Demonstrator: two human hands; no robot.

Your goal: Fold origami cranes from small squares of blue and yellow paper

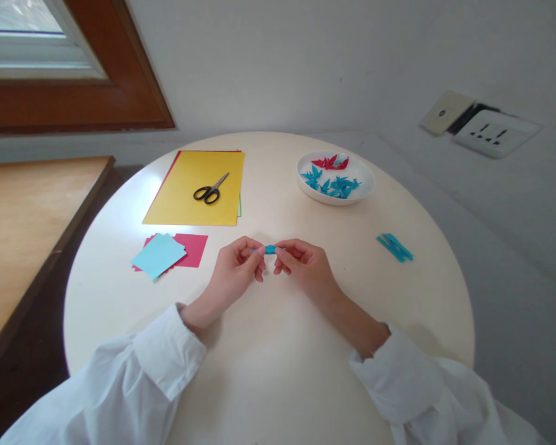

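Observation:
A small folded piece of blue paper (270,249) is pinched between both my hands over the middle of the round cream table (269,371). My left hand (237,267) grips its left end with fingers curled. My right hand (302,264) grips its right end the same way. Both wrists rest on the tabletop, with white sleeves behind them.
A yellow sheet (185,198) with black scissors (210,190) on it lies at the back left. Small blue (160,254) and red (193,250) squares lie left of my hands. A white dish (306,184) of folded paper shapes stands back right. Folded blue strips (395,247) lie right.

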